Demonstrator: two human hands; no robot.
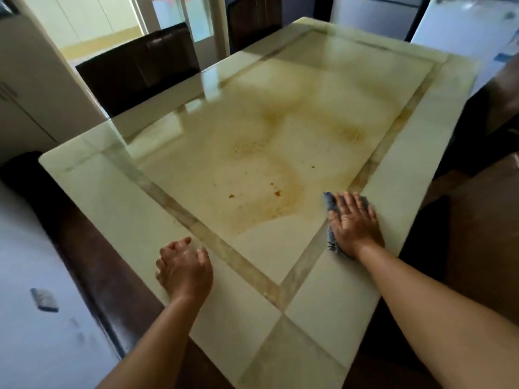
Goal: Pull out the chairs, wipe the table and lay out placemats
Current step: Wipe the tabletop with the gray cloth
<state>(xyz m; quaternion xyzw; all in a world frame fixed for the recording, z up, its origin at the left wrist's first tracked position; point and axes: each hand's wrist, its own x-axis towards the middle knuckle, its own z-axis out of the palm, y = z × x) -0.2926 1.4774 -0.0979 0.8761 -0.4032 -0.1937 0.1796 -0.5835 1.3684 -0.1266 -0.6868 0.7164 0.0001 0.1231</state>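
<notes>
Wiping step in hand. Right hand flat, grip spread, presses blue-grey cloth on glossy cream marble worktop near right edge. Left hand rests loosely curled, holds nothing. Next — likely sweep toward orange stains; placemats not in view.

My one head camera looks forward and steeply down from close above the near corner of the desk, facing its far end.

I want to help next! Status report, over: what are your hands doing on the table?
Right hand flat on blue cloth, wiping. Left hand resting on table. Orange crumbs ahead of the cloth.
</notes>
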